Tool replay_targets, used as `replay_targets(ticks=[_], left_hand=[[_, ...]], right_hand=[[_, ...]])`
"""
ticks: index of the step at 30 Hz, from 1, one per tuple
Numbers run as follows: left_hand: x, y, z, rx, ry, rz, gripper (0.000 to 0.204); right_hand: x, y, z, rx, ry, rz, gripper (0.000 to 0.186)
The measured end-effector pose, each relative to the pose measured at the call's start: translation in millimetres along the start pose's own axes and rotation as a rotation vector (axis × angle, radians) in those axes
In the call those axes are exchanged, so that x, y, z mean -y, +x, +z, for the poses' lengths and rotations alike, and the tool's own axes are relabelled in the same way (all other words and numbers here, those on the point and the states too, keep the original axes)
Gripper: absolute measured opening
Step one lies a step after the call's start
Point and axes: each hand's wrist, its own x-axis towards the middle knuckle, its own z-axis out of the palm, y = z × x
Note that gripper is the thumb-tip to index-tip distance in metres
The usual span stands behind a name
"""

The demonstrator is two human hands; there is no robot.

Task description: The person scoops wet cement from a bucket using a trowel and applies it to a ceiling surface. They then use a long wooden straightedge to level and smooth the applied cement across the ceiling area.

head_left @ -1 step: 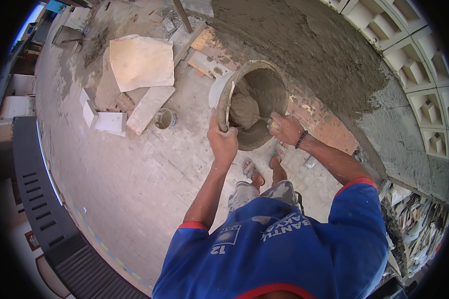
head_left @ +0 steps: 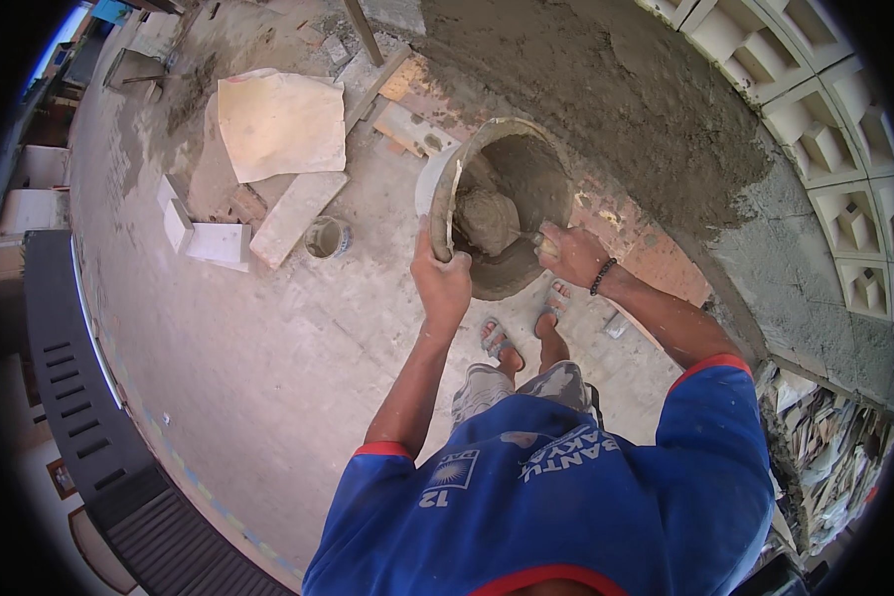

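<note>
A: What's the biggest thing in view?
B: The pale, dusty floor (head_left: 268,368). After that, a broad grey-brown mortared surface (head_left: 626,89) at upper right, with openwork blocks (head_left: 815,149) beside it.
A: And the bucket?
B: The bucket (head_left: 431,181) is in front of the person's feet, its mouth facing the viewer and its inner wall coated with mortar. I can't tell whether its base touches the floor.
A: What's to the left of it?
B: A cream sheet (head_left: 283,127), with a long pale board (head_left: 300,217) lying just below. Near the board's lower end stands a small tub (head_left: 342,238).
A: How are the hands?
B: The left hand (head_left: 441,283) is clamped on the bucket's near-left rim. The right hand (head_left: 576,256) is closed around the handle of a trowel (head_left: 546,245).
A: Where's its blade?
B: Inside the bucket, by a rounded mortar lump (head_left: 487,221); the blade's outline is hard to make out.
A: Anything smaller?
B: A dark beaded bracelet (head_left: 602,276) on the right wrist.
</note>
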Motion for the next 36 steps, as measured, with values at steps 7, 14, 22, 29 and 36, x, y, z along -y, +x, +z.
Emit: replay_targets(ticks=[7,14,22,29,36], left_hand=[[3.4,26.5,26.1,-0.094,-0.154,-0.037,0.053],[46.1,31.7,29.4,-0.230,-0.172,-0.110,0.049],[99.2,-8.8,9.1,-0.387,-0.074,-0.308,0.050],[143.0,-34.2,22.5,-0.421,-0.117,-0.404,0.051],[107.7,-30.1,62.5,-0.295,-0.187,-0.410,0.049]], right_hand=[[-33.7,6.2,-58.4,0.080,-0.124,-0.036,0.047],[-14.7,6.8,-147.8,0.094,-0.016,-0.146,0.051],[-47.4,61.5,-224.9,0.423,0.222,-0.178,0.034],[-204.6,126.7,-319.0,-0.433,-0.458,-0.038,0.034],[-143.3,40.5,-212.0,0.321,0.338,0.275,0.031]])
